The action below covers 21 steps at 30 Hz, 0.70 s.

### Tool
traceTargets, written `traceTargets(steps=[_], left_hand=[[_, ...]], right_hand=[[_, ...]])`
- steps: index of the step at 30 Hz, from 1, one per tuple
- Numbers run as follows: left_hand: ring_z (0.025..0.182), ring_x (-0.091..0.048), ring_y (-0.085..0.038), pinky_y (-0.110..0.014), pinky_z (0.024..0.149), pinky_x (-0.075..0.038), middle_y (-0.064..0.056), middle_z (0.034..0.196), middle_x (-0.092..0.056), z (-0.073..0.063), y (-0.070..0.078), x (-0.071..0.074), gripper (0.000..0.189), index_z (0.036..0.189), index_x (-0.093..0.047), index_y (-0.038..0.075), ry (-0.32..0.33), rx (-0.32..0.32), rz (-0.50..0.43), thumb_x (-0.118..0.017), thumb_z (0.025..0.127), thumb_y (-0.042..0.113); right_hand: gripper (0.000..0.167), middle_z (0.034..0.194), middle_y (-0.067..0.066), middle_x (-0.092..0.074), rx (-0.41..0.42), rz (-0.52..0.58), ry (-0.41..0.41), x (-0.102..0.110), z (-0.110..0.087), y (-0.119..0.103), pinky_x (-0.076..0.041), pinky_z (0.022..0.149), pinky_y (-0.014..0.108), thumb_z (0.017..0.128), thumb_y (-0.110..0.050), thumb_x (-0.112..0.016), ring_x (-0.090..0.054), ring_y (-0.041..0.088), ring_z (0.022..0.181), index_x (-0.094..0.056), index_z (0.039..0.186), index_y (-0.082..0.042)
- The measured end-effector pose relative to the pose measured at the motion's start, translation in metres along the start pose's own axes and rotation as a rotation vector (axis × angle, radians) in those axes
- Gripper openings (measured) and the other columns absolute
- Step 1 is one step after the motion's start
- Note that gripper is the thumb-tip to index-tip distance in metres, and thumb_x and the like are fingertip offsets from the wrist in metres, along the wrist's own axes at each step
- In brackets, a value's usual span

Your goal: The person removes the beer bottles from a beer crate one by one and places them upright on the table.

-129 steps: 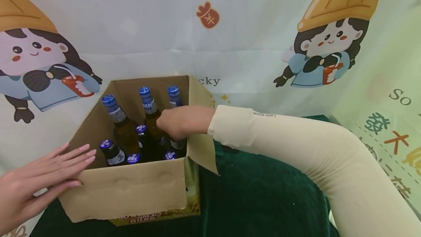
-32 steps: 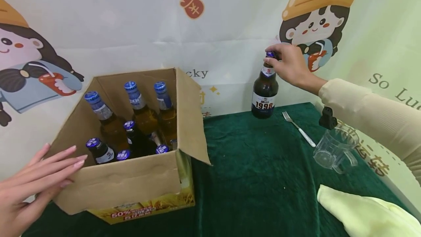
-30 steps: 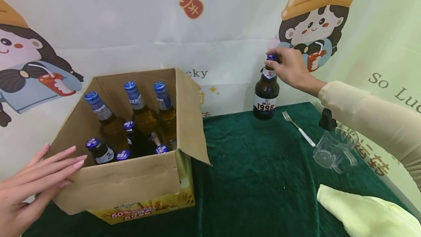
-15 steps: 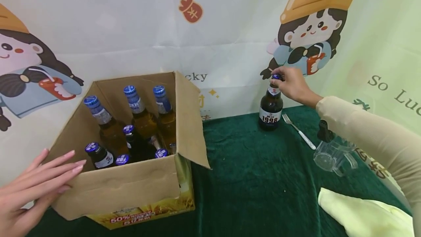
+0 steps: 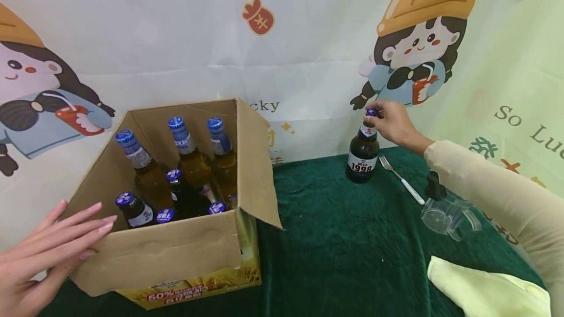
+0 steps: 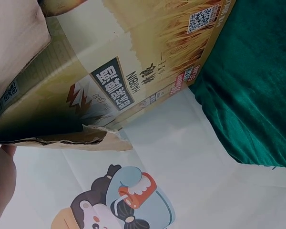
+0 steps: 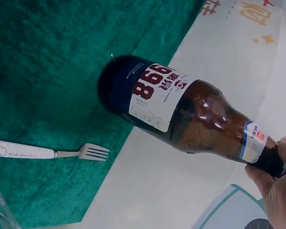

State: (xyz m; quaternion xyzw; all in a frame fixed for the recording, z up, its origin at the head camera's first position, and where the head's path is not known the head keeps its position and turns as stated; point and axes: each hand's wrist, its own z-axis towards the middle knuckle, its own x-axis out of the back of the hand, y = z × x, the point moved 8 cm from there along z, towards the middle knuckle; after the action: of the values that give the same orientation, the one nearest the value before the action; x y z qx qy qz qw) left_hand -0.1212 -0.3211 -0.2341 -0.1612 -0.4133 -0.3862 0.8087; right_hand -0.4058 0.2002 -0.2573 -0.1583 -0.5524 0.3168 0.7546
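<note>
In the head view my right hand (image 5: 394, 122) pinches a brown beer bottle (image 5: 363, 153) by its capped neck. The bottle stands nearly upright at the back of the green cloth, its "1998" label facing me. The right wrist view shows the same bottle (image 7: 181, 114) with thumb and fingers (image 7: 262, 179) around the neck. At the left, my left hand (image 5: 57, 246) lies with straight fingers on the corner of an open cardboard box (image 5: 167, 253). Inside the box are several bottles, some with light blue caps (image 5: 175, 123), others with dark purple caps (image 5: 125, 198).
Right of the held bottle lies a fork (image 5: 402, 180) with a white handle. A clear mug (image 5: 449, 216) is partly behind the right sleeve. A pale yellow cloth (image 5: 489, 285) lies at the front right. A printed curtain (image 5: 308, 28) hangs behind the table.
My right hand went from inside the box to the back right of the table, then lowered the bottle there beside the fork. The left hand stays on the box corner.
</note>
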Motion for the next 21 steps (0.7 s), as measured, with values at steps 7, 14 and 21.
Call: traceTargets(steps=[7, 14, 21], left_hand=[[0.153, -0.032, -0.01, -0.034, 0.132, -0.004, 0.022, 0.151, -0.047, -0.001, 0.0, -0.001, 0.052, 0.13, -0.068, 0.004, -0.022, 0.04, 0.001, -0.042, 0.104, 0.041], [0.153, -0.032, -0.009, -0.033, 0.132, -0.003, 0.022, 0.151, -0.048, 0.002, -0.002, -0.003, 0.051, 0.129, -0.068, 0.005, -0.025, 0.05, -0.011, -0.042, 0.104, 0.041], [0.151, -0.033, -0.003, -0.035, 0.133, -0.002, 0.027, 0.148, -0.047, -0.004, -0.011, -0.008, 0.055, 0.127, -0.069, 0.001, 0.005, 0.04, 0.006, -0.042, 0.104, 0.043]], right_hand=[[0.033, 0.129, 0.032, -0.06, -0.028, 0.034, -0.023, 0.0, -0.003, 0.003, -0.053, 0.102, 0.061, 0.101, -0.008, -0.061, -0.059, 0.05, 0.123, -0.057, 0.129, 0.009], [0.037, 0.132, 0.032, -0.058, -0.061, 0.02, -0.09, 0.002, -0.001, 0.002, -0.051, 0.104, 0.061, 0.101, -0.014, -0.062, -0.056, 0.049, 0.127, -0.054, 0.13, 0.009], [0.067, 0.156, 0.023, -0.042, -0.057, -0.019, -0.052, 0.012, 0.003, -0.016, -0.036, 0.119, 0.062, 0.099, -0.039, -0.064, -0.038, 0.042, 0.146, -0.042, 0.151, -0.002]])
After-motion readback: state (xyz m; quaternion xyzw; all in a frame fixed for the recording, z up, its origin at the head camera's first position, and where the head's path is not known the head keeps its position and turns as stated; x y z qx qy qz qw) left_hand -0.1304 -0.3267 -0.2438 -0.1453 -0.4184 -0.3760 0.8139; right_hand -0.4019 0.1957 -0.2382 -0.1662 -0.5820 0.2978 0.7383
